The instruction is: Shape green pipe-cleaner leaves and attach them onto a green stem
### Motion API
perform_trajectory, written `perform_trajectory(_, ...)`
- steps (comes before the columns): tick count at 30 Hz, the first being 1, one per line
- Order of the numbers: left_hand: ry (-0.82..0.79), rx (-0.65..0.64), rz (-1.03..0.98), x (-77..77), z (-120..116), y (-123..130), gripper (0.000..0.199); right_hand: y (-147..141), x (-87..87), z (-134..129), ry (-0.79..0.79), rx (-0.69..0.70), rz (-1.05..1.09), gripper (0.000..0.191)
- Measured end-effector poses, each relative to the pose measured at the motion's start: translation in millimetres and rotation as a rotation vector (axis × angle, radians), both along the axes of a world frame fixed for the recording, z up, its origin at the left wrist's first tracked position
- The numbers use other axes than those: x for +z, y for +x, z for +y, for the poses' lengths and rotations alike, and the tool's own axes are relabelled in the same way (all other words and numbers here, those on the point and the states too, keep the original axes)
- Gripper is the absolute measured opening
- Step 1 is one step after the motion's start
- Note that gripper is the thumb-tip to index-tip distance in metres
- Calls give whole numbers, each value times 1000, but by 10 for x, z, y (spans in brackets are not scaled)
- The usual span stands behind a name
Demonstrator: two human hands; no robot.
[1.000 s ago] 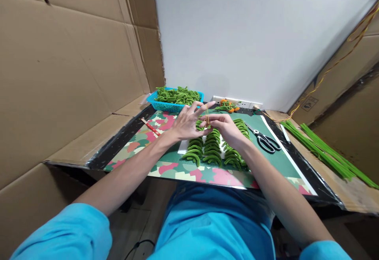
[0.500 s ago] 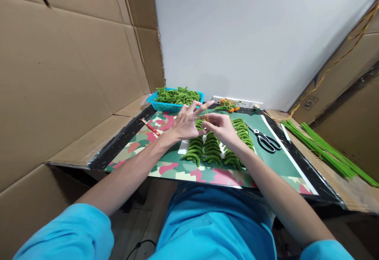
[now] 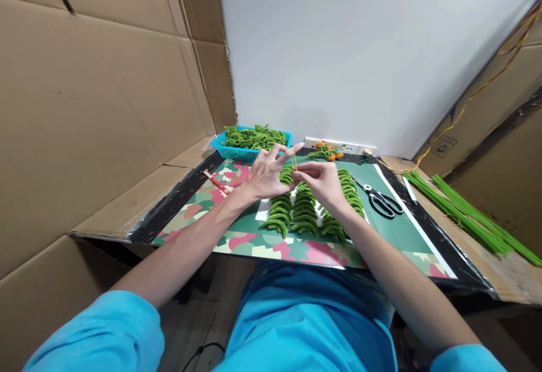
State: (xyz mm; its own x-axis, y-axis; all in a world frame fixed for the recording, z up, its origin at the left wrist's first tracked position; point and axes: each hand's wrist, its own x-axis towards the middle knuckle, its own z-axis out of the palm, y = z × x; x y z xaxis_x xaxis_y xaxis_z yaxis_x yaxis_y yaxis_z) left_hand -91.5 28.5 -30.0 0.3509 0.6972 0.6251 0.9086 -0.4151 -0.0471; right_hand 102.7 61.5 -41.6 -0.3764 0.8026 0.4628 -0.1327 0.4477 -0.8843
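Observation:
Both hands meet above rows of curved green fuzzy pieces [image 3: 304, 211] that lie on white paper on the mat. A thin yellow-orange band [image 3: 294, 159] stretches from a raised finger of my left hand [image 3: 267, 174] down to the pinched fingertips. My left thumb and fingers come together around its lower end. My right hand [image 3: 322, 182] pinches the band there, fingertips touching those of my left. Anything smaller between the fingertips is too small to tell.
Behind stand a blue basket [image 3: 237, 153] of green pieces and orange flowers [image 3: 328, 151]. Black-handled scissors [image 3: 383, 202] lie right of the rows, with a white-handled tool [image 3: 409, 190] and green stems [image 3: 470, 219] farther right. A red cutter [image 3: 217, 183] lies left.
My right fingers have closed into a tighter pinch, and the band is drawn out more visibly between the hands. My left hand has barely moved.

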Motion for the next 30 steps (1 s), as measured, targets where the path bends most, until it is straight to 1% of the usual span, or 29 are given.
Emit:
perform_trajectory(3,1,5,-10,-2,12,-10,97,11,5,-51,100,-87,-16,29)
perform_trajectory(6,1,23,-9,-2,18,-21,99,8,-10,-92,245,-188,-93,14)
perform_trajectory(7,6,30,-3,-3,19,-25,100,5,-17,-99,292,-221,-140,12)
perform_trajectory(9,22,42,6,-5,22,-36,102,0,-28,-106,368,-280,-260,14)
perform_trajectory(11,38,46,10,-7,25,-50,103,0,-28,-110,414,-334,-375,14)
perform_trajectory(13,47,47,15,-5,29,-62,103,6,-14,-120,431,-375,-441,13)
perform_trajectory(15,50,48,22,-2,30,-66,101,13,10,-137,431,-383,-443,12)
perform_trajectory(18,54,47,38,-3,28,-49,99,15,51,-159,395,-346,-338,11)
perform_trajectory(22,42,36,60,-14,26,-11,96,9,76,-158,284,-271,-148,12)
perform_trajectory(24,35,40,51,-17,27,-2,97,10,68,-149,258,-276,-114,14)
perform_trajectory(27,47,61,43,-13,30,-14,99,16,48,-146,304,-366,-195,11)
perform_trajectory(30,64,91,58,10,28,-52,98,17,45,-171,395,-494,-397,8)
